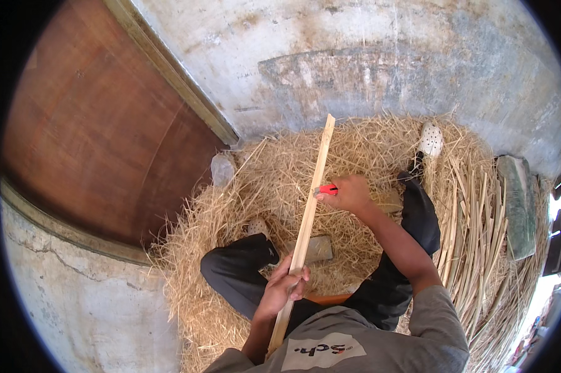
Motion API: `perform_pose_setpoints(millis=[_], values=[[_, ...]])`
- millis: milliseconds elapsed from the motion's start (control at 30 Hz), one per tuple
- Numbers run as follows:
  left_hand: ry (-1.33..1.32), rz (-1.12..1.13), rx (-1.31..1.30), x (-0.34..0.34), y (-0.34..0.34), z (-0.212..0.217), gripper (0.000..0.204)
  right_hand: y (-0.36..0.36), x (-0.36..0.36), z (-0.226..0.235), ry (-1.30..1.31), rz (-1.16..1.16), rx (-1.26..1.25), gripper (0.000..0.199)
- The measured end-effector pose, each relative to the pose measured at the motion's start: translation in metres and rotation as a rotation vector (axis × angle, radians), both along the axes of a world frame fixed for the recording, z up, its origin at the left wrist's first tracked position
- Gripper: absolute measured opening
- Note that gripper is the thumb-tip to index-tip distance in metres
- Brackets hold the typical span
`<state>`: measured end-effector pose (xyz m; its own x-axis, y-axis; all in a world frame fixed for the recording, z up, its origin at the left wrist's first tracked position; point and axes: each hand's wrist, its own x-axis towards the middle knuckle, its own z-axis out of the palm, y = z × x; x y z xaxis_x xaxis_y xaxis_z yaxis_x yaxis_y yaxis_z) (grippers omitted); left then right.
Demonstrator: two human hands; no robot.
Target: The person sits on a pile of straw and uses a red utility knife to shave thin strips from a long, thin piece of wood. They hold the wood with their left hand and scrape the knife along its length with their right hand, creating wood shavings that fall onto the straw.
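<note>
A long, pale split bamboo strip (314, 193) slants up from my lap, its far end pointing at the wall. My left hand (283, 290) is wrapped round its lower part, close to my body. Farther up, my right hand (350, 193) grips a red utility knife (328, 189), whose blade end meets the strip's right edge. The fingers of my right hand hide most of the knife's handle.
Straw or shavings (380, 149) cover the ground around my legs. Long thin strips (473, 230) lie at the right beside a stone slab (515, 208). A brick (319, 248) sits between my legs. A brown wooden door (106, 124) and a stained wall (355, 68) stand beyond.
</note>
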<state>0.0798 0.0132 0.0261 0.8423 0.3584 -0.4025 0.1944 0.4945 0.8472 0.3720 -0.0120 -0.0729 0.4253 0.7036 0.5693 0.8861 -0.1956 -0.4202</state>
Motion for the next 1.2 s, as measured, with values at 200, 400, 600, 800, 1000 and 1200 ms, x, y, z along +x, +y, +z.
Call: perform_pose_setpoints(millis=[200,400,600,800,1000,1200], values=[[-0.034,-0.030,-0.003,-0.003,-0.001,-0.003,0.070,0.001,0.013,0.000,0.082,-0.092,-0.041,0.068],[0.007,-0.046,0.026,-0.012,-0.012,-0.005,0.071,0.004,0.038,0.009,0.465,-0.286,-0.212,0.072],[0.013,-0.025,-0.062,-0.018,-0.020,-0.001,0.069,-0.009,0.050,0.020,0.313,-0.257,-0.109,0.071],[-0.017,0.020,0.024,-0.004,-0.011,0.002,0.071,-0.016,-0.015,0.022,0.053,0.127,-0.118,0.064],[0.069,0.024,0.151,-0.002,-0.008,0.006,0.072,-0.008,-0.021,0.019,0.046,0.157,-0.087,0.070],[0.112,0.004,0.232,0.004,-0.012,0.006,0.070,-0.004,0.001,0.017,0.206,0.016,-0.094,0.074]])
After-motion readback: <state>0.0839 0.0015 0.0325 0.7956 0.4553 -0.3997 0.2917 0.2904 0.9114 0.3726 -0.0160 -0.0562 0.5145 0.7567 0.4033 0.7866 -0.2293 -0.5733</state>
